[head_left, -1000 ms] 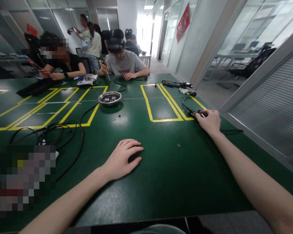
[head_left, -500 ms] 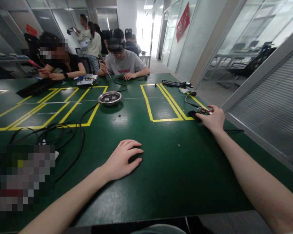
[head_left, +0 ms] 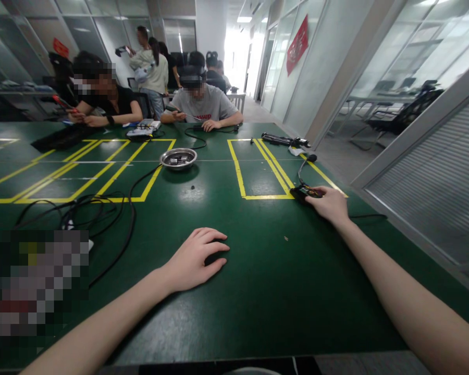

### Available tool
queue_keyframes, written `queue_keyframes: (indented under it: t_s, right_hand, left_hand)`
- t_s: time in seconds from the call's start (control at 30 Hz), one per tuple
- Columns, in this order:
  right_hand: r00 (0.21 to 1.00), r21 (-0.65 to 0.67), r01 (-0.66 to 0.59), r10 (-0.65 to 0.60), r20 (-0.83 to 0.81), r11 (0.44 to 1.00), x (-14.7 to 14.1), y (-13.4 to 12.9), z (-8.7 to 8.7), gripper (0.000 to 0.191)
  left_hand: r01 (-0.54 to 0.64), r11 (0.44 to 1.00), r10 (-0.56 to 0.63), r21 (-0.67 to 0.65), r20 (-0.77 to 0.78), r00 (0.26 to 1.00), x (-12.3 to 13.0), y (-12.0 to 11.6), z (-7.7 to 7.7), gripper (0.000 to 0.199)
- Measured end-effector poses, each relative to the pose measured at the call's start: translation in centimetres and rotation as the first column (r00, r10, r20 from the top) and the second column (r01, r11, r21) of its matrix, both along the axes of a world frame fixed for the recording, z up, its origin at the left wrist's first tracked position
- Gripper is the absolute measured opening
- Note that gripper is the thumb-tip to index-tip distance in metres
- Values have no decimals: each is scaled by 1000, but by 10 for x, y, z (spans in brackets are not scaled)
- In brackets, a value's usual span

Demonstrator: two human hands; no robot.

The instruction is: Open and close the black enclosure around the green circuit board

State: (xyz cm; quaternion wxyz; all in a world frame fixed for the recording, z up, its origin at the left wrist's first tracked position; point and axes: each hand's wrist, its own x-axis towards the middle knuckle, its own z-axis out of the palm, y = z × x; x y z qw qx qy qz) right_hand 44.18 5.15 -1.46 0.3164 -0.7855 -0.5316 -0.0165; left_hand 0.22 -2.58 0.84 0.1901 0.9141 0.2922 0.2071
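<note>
My right hand (head_left: pixel 330 204) is closed round the edge of a gooseneck microphone (head_left: pixel 303 194) at the right of the table. Its black base shows an exposed circuit board and wires, and its bent neck ends in a rounded black head. Fingers hide part of the base. My left hand (head_left: pixel 197 259) lies palm down on the green table (head_left: pixel 258 291), fingers spread, with nothing in it. Beyond that hand stands a round metal bowl (head_left: pixel 179 159) with several small metal parts in it.
Black cables (head_left: pixel 97 208) lie coiled at the left, beside a blurred-out object (head_left: pixel 39 281). A folded black tripod (head_left: pixel 285 140) rests at the far right. Yellow tape (head_left: pixel 240 179) marks rectangles on the table. Across it, a person in a grey shirt (head_left: pixel 211 104) holds a screwdriver.
My right hand has shifted left and slightly nearer, the microphone base moving along with it. My left hand stays put. The person opposite has lowered the screwdriver.
</note>
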Motion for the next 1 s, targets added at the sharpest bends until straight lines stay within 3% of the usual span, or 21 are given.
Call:
queue_keyframes:
  t_s: [0.07, 0.13, 0.2, 0.27, 0.33, 0.4, 0.47, 0.53, 0.63, 0.77, 1.0]
  right_hand:
    - [997, -56, -52, 49, -55, 997, -27, -4, 7, 38]
    - [972, -93, -216, 206, -110, 972, -57, -10, 14, 37]
    - [904, -88, -419, 405, -137, 904, -86, -20, 20, 36]
    - [763, -70, -641, 624, -170, 765, -113, -35, 24, 34]
    - [566, -72, -821, 794, -222, 566, -139, -52, 27, 34]
    - [385, -63, -922, 893, -234, 381, -162, -70, 28, 36]
    - [263, -53, -965, 935, -239, 258, -178, -85, 26, 38]
    - [193, -18, -981, 953, -235, 194, -187, -93, 23, 34]
    - [148, 79, -982, 961, -236, 170, -189, -95, 21, 36]
    - [185, 176, -957, 952, -244, 231, -183, -91, 25, 38]
    - [247, 143, -945, 928, -278, 294, -185, -91, 25, 27]
  left_hand:
    - [1, 1000, -1, 1, 10, 1000, 0, 0, 0, 20]
    - [-1, 1000, 1, 3, 24, 1000, 0, 1, 0, 21]
    - [-9, 1000, 9, 10, 43, 999, 0, 1, 0, 24]
    - [-34, 999, 31, 31, 81, 996, 0, 1, 2, 31]
    - [-65, 996, 55, 65, 137, 989, 0, 1, 4, 37]
    - [-55, 994, 36, 97, 191, 981, 1, 0, 8, 37]
    - [31, 994, -52, 107, 205, 977, 2, -2, 10, 31]
    - [107, 989, -122, 98, 169, 978, 2, -3, 12, 29]
    - [87, 990, -94, 107, 61, 994, 2, -4, 12, 43]
    - [24, 995, -22, 94, -25, 999, 1, -4, 11, 62]
    - [-27, 998, 30, 50, -60, 998, 2, -6, 11, 64]
